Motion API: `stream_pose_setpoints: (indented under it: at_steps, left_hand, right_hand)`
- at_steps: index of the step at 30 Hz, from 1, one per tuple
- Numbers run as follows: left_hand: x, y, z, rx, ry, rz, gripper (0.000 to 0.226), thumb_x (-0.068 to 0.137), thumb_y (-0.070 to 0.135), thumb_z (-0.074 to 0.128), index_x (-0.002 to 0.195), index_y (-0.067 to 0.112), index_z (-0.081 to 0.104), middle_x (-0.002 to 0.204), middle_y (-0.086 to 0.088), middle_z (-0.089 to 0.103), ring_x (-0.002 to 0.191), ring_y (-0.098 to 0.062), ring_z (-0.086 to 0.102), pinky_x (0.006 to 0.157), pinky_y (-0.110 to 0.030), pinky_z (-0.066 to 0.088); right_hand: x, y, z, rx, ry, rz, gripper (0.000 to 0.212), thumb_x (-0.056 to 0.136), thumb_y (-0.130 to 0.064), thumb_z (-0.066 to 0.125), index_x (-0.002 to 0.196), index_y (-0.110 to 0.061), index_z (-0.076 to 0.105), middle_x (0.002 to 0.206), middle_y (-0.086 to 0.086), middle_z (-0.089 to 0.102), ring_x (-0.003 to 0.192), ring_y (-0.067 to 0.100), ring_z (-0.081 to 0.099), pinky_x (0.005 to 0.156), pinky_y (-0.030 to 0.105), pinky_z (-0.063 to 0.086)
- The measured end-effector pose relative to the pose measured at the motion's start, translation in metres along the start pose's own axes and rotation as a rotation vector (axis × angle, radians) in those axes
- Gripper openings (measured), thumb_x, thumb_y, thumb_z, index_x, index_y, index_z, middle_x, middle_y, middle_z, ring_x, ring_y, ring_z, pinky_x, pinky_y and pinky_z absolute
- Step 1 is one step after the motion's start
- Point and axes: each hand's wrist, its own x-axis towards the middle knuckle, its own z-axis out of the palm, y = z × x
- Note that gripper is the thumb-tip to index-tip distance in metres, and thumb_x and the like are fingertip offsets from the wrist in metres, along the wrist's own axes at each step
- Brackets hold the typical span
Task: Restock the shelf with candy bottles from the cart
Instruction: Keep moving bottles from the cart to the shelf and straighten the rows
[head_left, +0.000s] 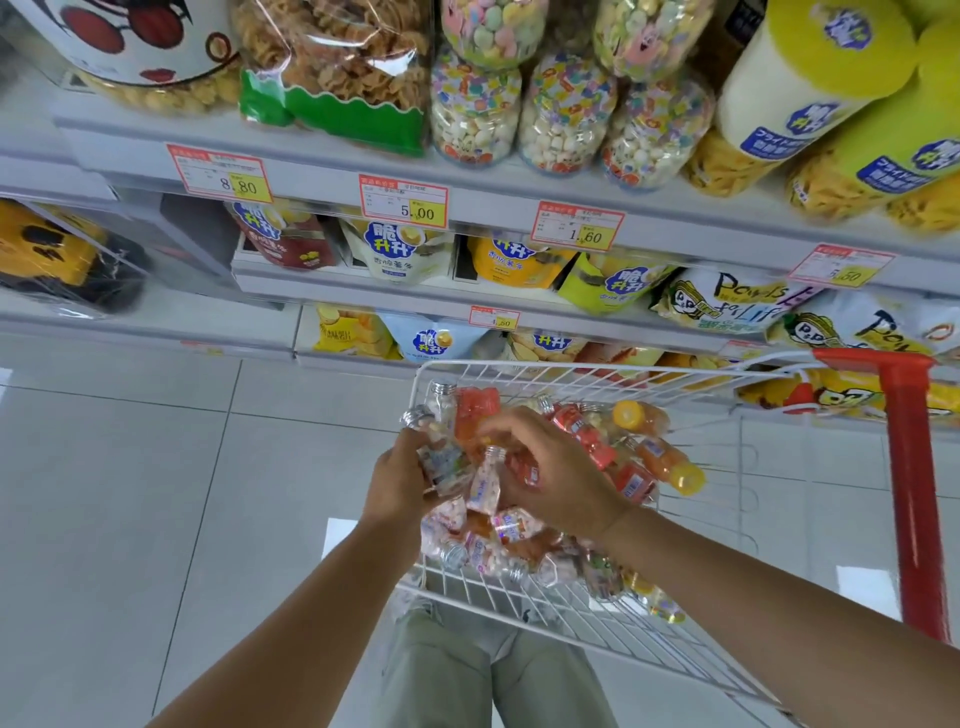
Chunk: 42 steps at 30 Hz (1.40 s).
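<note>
- My left hand (400, 480) is wrapped round a silver-capped candy bottle (441, 462) and holds it just above the heap in the cart (571, 368) (a white wire basket).
- My right hand (553, 470) is curled down over the heap of bottles (519, 540), just beside the left. I cannot tell whether it has hold of one.
- A small pink-and-white bottle (485, 480) stands between the two hands, touching both.
- More bottles with orange and yellow caps (670, 467) lie toward the far right of the basket, near the red handle post (906, 493).
- The shelf (322, 169) is ahead, with price tags along its edge. Jars of pastel candy (566, 119) stand on the upper level and snack bags below.
</note>
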Motion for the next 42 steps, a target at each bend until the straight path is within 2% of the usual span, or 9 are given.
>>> stream_pose_setpoints:
  at_steps: [2,7,12,17,25,32,36,39,42]
  left_hand:
    - [-0.003,0.004,-0.01,-0.051,0.035,0.026,0.029,0.096,0.02,0.039,0.092,0.007,0.064,0.078,-0.013,0.069,0.069,-0.024,0.065,0.069,-0.033,0.052]
    - [0.001,0.005,-0.034,-0.063,0.066,0.1,0.031,0.095,0.018,0.036,0.095,0.009,0.065,0.065,-0.001,0.069,0.065,-0.021,0.065,0.075,-0.034,0.052]
    - [0.008,0.005,-0.051,-0.049,0.079,0.077,0.029,0.094,0.02,0.038,0.095,0.013,0.066,0.083,-0.006,0.071,0.08,-0.024,0.065,0.098,-0.046,0.049]
    - [0.019,0.005,-0.059,-0.051,0.088,0.067,0.028,0.093,0.022,0.04,0.096,0.013,0.067,0.087,-0.006,0.07,0.084,-0.024,0.065,0.101,-0.05,0.047]
    - [0.007,0.016,-0.056,0.01,0.09,0.114,0.026,0.096,0.019,0.04,0.084,0.015,0.063,0.081,-0.004,0.068,0.083,-0.023,0.062,0.098,-0.045,0.047]
    - [-0.046,0.064,-0.038,0.067,0.077,0.286,0.024,0.097,0.019,0.039,0.083,0.013,0.057,0.085,-0.011,0.06,0.083,-0.024,0.055,0.081,-0.037,0.046]
    - [-0.102,0.123,-0.017,0.062,0.093,0.486,0.024,0.094,0.029,0.043,0.095,0.019,0.065,0.103,-0.008,0.064,0.099,-0.026,0.061,0.101,-0.049,0.045]
    - [-0.151,0.173,-0.004,0.036,0.116,0.667,0.026,0.1,0.026,0.039,0.119,0.032,0.056,0.109,0.011,0.054,0.107,-0.01,0.054,0.097,-0.03,0.037]
    - [-0.199,0.216,0.003,0.086,0.027,0.865,0.022,0.101,0.027,0.04,0.112,0.044,0.048,0.105,0.026,0.047,0.096,0.013,0.048,0.088,-0.013,0.032]
  right_hand:
    - [0.013,0.0,0.003,0.051,-0.001,0.133,0.03,0.094,-0.015,0.053,0.124,-0.012,0.057,0.12,-0.003,0.061,0.095,-0.008,0.055,0.085,0.017,0.049]
    - [0.058,0.004,0.023,0.279,-0.061,0.538,0.031,0.097,-0.017,0.055,0.128,-0.012,0.054,0.127,0.002,0.058,0.111,0.014,0.056,0.093,0.027,0.044]
    - [0.095,0.02,0.055,0.24,0.05,0.762,0.028,0.091,-0.03,0.063,0.11,-0.009,0.06,0.104,0.008,0.068,0.091,0.025,0.063,0.087,0.041,0.052]
    - [0.106,0.025,0.071,0.023,0.055,0.714,0.025,0.09,-0.037,0.063,0.089,-0.013,0.059,0.086,0.001,0.062,0.08,0.019,0.056,0.062,0.026,0.035]
    - [0.073,0.017,0.055,0.251,0.115,0.544,0.029,0.084,-0.024,0.074,0.106,-0.013,0.059,0.096,-0.002,0.067,0.081,0.007,0.062,0.07,0.019,0.047]
    - [0.048,-0.052,-0.026,0.434,0.146,0.324,0.022,0.09,-0.028,0.067,0.106,-0.016,0.058,0.096,0.004,0.069,0.091,0.021,0.066,0.087,0.045,0.053]
    - [0.056,-0.126,-0.09,0.472,0.211,0.128,0.016,0.091,-0.022,0.065,0.105,-0.019,0.056,0.086,-0.014,0.066,0.084,0.01,0.064,0.081,0.035,0.053]
    - [0.063,-0.185,-0.139,0.452,0.269,-0.061,0.019,0.091,-0.022,0.064,0.106,-0.014,0.056,0.082,-0.017,0.059,0.078,0.009,0.057,0.074,0.026,0.047]
    - [0.066,-0.241,-0.185,0.433,0.345,-0.234,0.021,0.089,-0.022,0.064,0.109,-0.019,0.057,0.087,-0.019,0.061,0.078,0.006,0.056,0.075,0.019,0.044]
